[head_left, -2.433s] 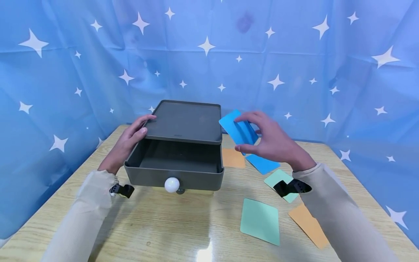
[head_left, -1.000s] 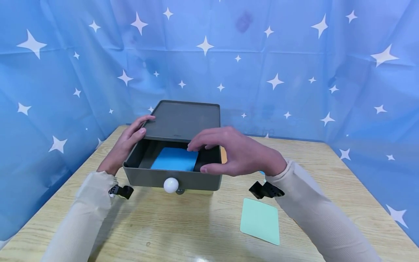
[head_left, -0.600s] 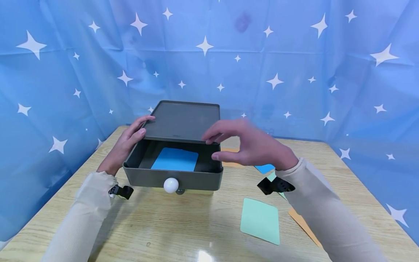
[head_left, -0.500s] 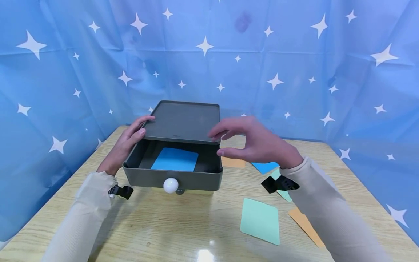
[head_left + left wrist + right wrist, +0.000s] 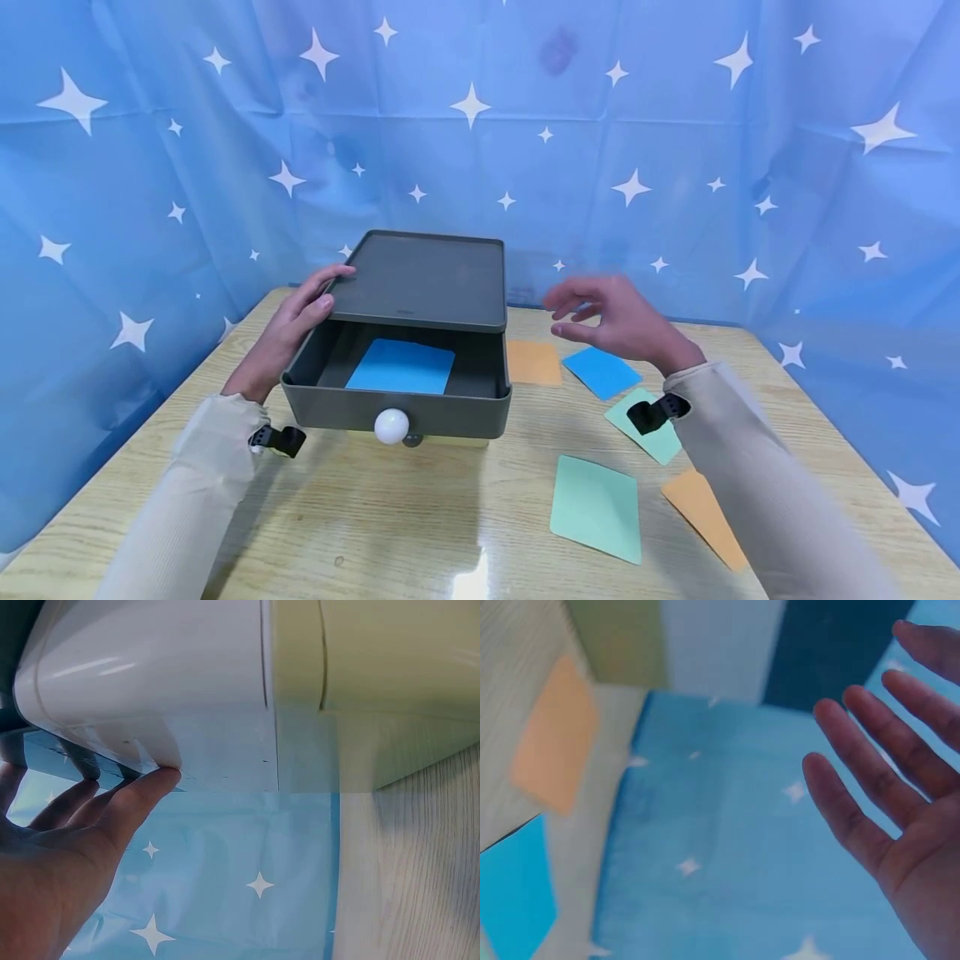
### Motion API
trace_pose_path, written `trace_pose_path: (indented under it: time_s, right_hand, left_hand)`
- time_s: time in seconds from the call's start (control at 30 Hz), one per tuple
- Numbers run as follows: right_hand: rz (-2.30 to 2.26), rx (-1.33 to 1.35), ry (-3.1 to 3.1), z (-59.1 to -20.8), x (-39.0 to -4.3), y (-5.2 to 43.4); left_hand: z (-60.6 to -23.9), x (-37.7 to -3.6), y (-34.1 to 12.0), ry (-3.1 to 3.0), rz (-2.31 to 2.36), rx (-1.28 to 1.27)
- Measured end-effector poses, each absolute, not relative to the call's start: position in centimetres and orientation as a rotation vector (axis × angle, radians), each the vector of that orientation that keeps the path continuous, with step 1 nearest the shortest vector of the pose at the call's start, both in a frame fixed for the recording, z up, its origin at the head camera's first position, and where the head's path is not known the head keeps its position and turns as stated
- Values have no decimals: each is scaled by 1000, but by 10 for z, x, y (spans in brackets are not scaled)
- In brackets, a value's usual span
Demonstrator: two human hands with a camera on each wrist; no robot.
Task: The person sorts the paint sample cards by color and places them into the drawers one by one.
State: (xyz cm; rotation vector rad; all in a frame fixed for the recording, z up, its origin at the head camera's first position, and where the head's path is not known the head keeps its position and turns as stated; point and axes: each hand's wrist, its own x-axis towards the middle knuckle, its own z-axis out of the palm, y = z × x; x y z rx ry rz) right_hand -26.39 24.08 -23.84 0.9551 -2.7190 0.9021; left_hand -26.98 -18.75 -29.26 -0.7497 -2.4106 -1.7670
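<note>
A dark grey drawer box (image 5: pixel 427 283) stands on the wooden table (image 5: pixel 390 517), its drawer (image 5: pixel 397 408) with a white knob (image 5: pixel 392 424) pulled out. One blue card (image 5: pixel 402 367) lies flat inside the drawer. My left hand (image 5: pixel 296 321) rests with straight fingers against the box's left side (image 5: pixel 150 697). My right hand (image 5: pixel 611 315) hovers empty, fingers spread (image 5: pixel 885 787), to the right of the box above a blue card (image 5: pixel 602 372) on the table.
Loose cards lie right of the box: an orange card (image 5: pixel 534 362), a mint card (image 5: pixel 647 425), a larger mint card (image 5: pixel 597 507) and an orange card (image 5: pixel 707 517) near the right forearm. A blue starred cloth (image 5: pixel 675 150) surrounds the table.
The right hand put its blue card into the drawer, let go, then drew back up and to the right, empty. The left hand has stayed on the box.
</note>
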Motion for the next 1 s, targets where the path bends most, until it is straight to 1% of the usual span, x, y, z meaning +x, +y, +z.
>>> trace_pose_path:
  time_s: [0.17, 0.4, 1.0]
  right_hand:
    - [878, 826, -2806, -266, -282, 257]
    - [734, 700, -2901, -301, -297, 277]
    - [462, 423, -3173, -343, -311, 313]
  left_hand:
    - [-293, -271, -188, -2410, -1762, -743]
    - [-294, -272, -187, -2433, -1719, -715]
    - [-294, -271, -188, -2425, -1731, -720]
